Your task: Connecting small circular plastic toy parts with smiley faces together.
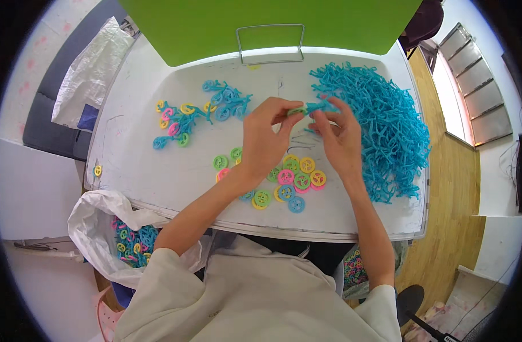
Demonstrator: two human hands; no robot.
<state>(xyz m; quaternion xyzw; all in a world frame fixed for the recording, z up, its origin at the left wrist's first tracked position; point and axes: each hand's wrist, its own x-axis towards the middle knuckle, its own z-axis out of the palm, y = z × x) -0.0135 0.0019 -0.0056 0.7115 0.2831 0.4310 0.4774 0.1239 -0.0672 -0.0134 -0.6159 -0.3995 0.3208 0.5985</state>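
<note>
Above the middle of the white table, my left hand (266, 134) pinches a small green plastic wheel (297, 110). My right hand (342, 137) is closed on a blue forked plastic piece (319, 106); its end meets the wheel, though I cannot tell whether the two are joined. Below my hands lie loose spoked wheels (285, 177) in pink, yellow, green and blue, partly hidden by my left forearm. A large heap of blue forked pieces (381, 125) is to the right of my right hand. At the left lie several blue pieces with wheels on them (184, 119).
A green board (272, 23) with a wire stand (270, 61) rises at the table's far edge. One yellow wheel (98, 170) lies near the left edge. A white sack (95, 228) of wheeled pieces is at lower left; another bag (355, 268) of small colourful parts is under the front edge.
</note>
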